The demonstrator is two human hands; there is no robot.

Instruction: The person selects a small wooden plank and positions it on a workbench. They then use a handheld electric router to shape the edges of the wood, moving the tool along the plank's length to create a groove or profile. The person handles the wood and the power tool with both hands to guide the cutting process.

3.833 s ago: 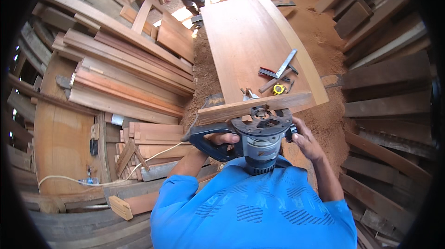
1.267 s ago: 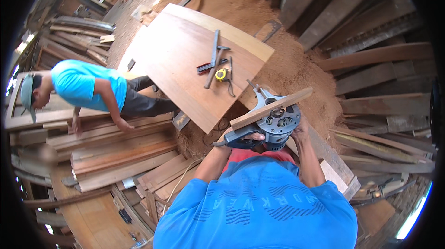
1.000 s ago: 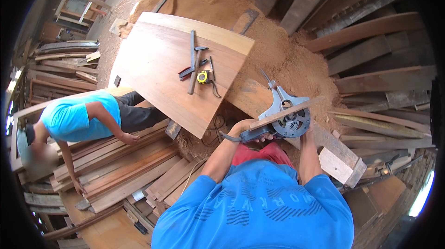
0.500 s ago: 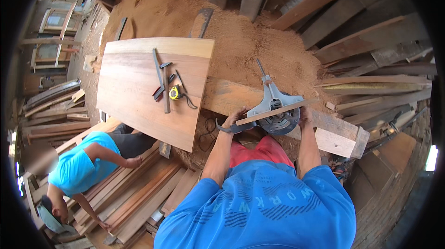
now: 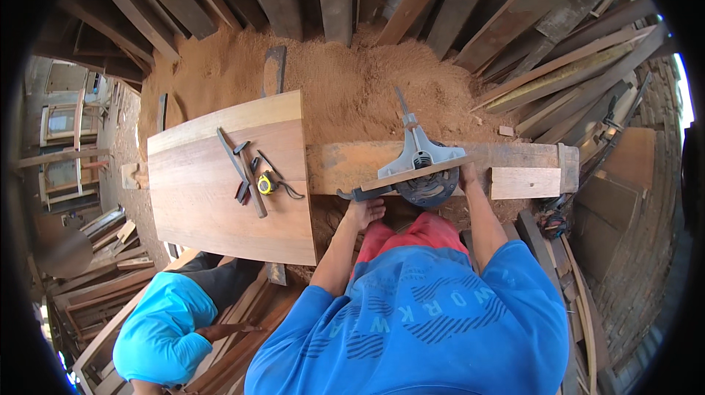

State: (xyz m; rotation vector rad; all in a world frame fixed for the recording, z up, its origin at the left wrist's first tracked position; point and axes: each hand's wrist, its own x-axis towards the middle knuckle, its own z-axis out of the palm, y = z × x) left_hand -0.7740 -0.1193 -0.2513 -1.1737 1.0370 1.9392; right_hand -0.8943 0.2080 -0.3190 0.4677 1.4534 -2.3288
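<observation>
A power tool (image 5: 427,188) with a round dark body, a grey metal bracket, a thin rod and a black handle rests on a thick timber beam (image 5: 345,163). A narrow wooden strip (image 5: 408,177) runs across its near side. Its exact kind I cannot make out. My right hand (image 5: 468,176) grips the right side of the tool, fingers partly hidden. Just below the black handle, my left hand (image 5: 366,213) is open with fingers stretched out, apparently holding nothing.
Left lies a wide wooden panel (image 5: 220,211) bearing a hammer (image 5: 250,178), a try square (image 5: 230,158) and a yellow tape measure (image 5: 266,183). A pale wood block (image 5: 525,182) sits on the beam's right. Sawdust (image 5: 352,79) spreads behind. A co-worker (image 5: 165,325) bends at lower left.
My left hand has come off the tool's handle and dropped below it. The tool now sits over the beam, its strip tilted less. The view has shifted; the co-worker is bent further over.
</observation>
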